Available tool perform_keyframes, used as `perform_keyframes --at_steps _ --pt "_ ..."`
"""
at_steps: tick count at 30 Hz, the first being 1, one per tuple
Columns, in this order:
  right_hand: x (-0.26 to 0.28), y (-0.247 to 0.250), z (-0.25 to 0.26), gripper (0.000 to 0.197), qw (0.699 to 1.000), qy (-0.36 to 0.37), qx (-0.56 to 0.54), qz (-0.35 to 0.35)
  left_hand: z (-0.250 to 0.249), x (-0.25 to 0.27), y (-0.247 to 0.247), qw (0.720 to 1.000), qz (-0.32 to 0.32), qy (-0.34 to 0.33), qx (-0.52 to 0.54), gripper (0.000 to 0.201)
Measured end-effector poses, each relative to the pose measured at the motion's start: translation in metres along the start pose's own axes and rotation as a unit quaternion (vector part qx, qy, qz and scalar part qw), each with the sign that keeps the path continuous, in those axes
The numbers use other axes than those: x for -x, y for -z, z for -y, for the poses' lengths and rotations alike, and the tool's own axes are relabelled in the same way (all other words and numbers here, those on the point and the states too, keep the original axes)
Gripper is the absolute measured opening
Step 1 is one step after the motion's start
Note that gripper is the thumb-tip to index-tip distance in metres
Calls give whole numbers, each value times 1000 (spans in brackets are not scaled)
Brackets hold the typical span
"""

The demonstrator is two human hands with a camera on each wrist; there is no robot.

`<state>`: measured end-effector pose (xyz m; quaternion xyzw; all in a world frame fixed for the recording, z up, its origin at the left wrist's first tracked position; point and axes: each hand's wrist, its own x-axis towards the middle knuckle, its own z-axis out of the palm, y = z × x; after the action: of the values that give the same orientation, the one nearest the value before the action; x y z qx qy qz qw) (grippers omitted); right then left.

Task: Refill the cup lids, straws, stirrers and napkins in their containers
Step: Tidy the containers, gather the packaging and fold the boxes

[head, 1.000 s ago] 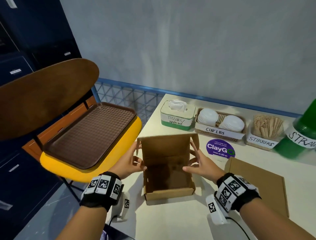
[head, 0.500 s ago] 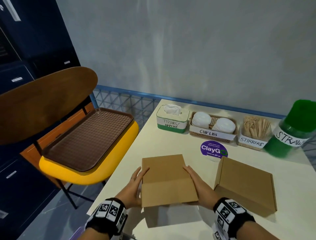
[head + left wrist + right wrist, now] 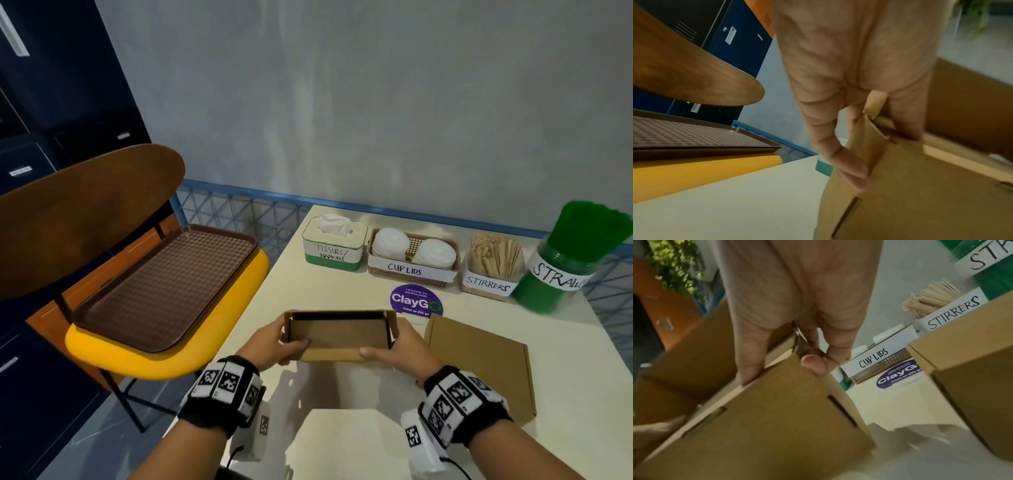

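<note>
Both hands hold a brown cardboard box (image 3: 339, 334) raised off the cream table (image 3: 329, 442), its hollow side turned toward me; nothing shows inside it. My left hand (image 3: 286, 346) grips its left end, thumb over the rim in the left wrist view. My right hand (image 3: 399, 346) grips the right end, with the thumb (image 3: 750, 369) on one side of the edge. At the back stand the tissue box (image 3: 334, 245), the cup-lid basket (image 3: 412, 270), the stirrer holder (image 3: 493, 263) and the green straw jar (image 3: 565, 263).
A second cardboard box (image 3: 479, 363) lies closed on the table to the right of my hands. A purple round sticker (image 3: 416, 301) is behind the held box. Left of the table, a brown tray (image 3: 164, 284) rests on a yellow chair seat (image 3: 144, 359).
Half a second ago the box lay closed and flat on the table between my hands. Now it is lifted, tilted and open toward me.
</note>
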<state>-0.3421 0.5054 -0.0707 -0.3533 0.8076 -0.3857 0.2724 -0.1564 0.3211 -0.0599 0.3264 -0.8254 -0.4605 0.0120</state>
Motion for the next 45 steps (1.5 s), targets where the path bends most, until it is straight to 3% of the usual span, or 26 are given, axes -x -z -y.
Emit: perform_keyframes --at_steps 2,5,11,15,20,25,33,39,45 --pt "-4 8 9 52 999 -23 31 9 -9 -9 -1 1000 -18 21 -4 39" --pt "-10 9 12 60 998 -45 53 2 -14 -21 -7 997 -46 41 -37 45" --pt "-9 1 17 71 994 -41 81 -56 -23 -26 -21 980 -195 24 -27 44" --pt "-8 -2 16 96 993 -14 61 -96 -22 -24 -25 972 -234 -10 -6 43" --pt "-8 -5 17 96 988 7 89 -123 -17 -25 -22 978 -202 -41 29 48" --pt "-8 -4 18 95 986 35 75 -143 -19 -28 -17 981 -156 -75 86 77" --pt "-6 -8 11 85 985 40 79 -146 -10 -32 -21 979 -182 -79 44 60" --pt "-8 -1 6 39 981 58 98 -159 -10 -31 -22 978 -184 -85 55 56" --pt "-4 -15 7 38 988 32 64 -138 -10 -30 -22 976 -181 -76 91 54"
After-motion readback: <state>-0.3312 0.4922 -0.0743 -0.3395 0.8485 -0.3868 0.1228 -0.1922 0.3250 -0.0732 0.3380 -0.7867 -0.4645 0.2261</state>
